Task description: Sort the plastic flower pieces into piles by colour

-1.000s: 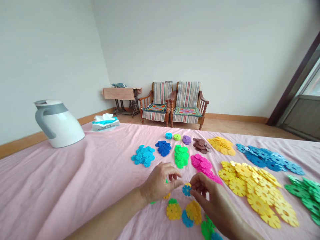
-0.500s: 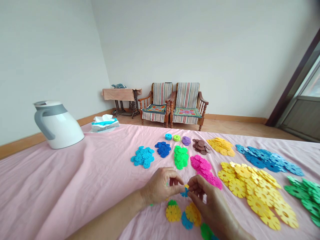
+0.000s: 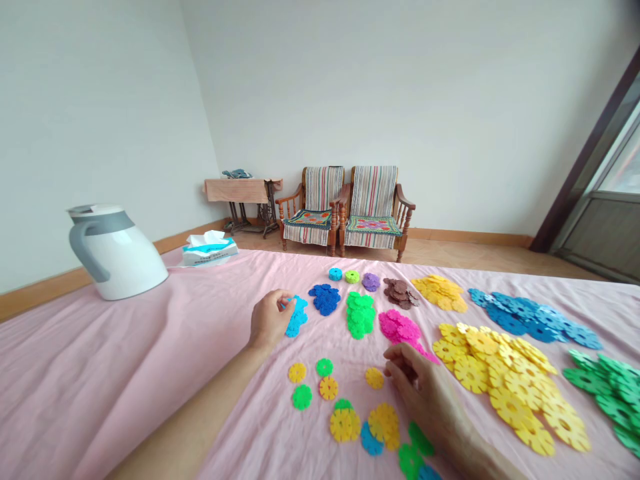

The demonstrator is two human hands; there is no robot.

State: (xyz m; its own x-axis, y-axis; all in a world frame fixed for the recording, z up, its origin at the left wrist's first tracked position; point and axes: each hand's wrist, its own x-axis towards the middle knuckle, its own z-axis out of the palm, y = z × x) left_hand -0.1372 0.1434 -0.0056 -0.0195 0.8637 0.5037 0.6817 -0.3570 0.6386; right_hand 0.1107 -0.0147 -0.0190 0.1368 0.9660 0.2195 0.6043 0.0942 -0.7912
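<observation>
My left hand is over the left side of the light blue pile of notched plastic discs. Its thumb and fingers are pinched together, with a bit of blue disc showing at the tips; the hand partly hides the pile. My right hand hovers just right of a single yellow disc, its fingers loosely curled, thumb and forefinger apart, nothing visible between them. Small green discs and yellow discs lie loose in front. Closer to me are overlapping larger yellow discs and a blue disc.
Sorted piles stand beyond: dark blue, green, pink, brown and large yellow discs. A white jug and tissue box are at left on the pink cloth.
My hands have parted. The left moved away and left to the light blue pile; the right drew back slightly. The blue disc between them has left the middle, uncovering small loose discs.
</observation>
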